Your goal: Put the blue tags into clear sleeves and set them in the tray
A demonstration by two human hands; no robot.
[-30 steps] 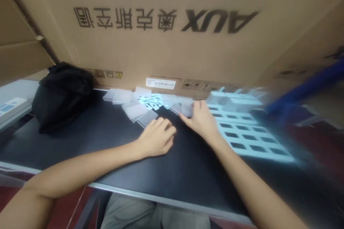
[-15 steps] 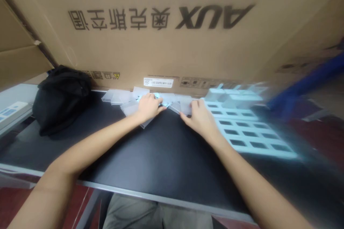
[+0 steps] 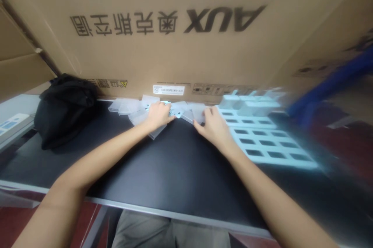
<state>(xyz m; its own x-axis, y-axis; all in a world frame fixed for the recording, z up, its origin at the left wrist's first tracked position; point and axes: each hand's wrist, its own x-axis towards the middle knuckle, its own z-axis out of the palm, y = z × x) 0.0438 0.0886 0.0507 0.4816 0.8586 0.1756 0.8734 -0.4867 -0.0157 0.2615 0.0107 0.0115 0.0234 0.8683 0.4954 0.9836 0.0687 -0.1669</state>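
Curled over small blue pieces [image 3: 176, 113]: left hand [image 3: 157, 115]. Touching clear case [image 3: 198, 113]: right hand [image 3: 211, 125]. Grip unclear on both. White tray [image 3: 285, 163] mostly unfilled, far slots occupied; loose pile unsorted at back of table [image 3: 175, 170].

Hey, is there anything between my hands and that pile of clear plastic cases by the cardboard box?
Nothing visible. The left hand and the right hand both touch the pile of clear plastic cases at the back of the black table, beside the white tray.

Large AUX-printed cardboard box [image 3: 204, 58] behind, black bag [image 3: 65, 110] at left, white grid tray [image 3: 268, 143] on black table [image 3: 175, 170]
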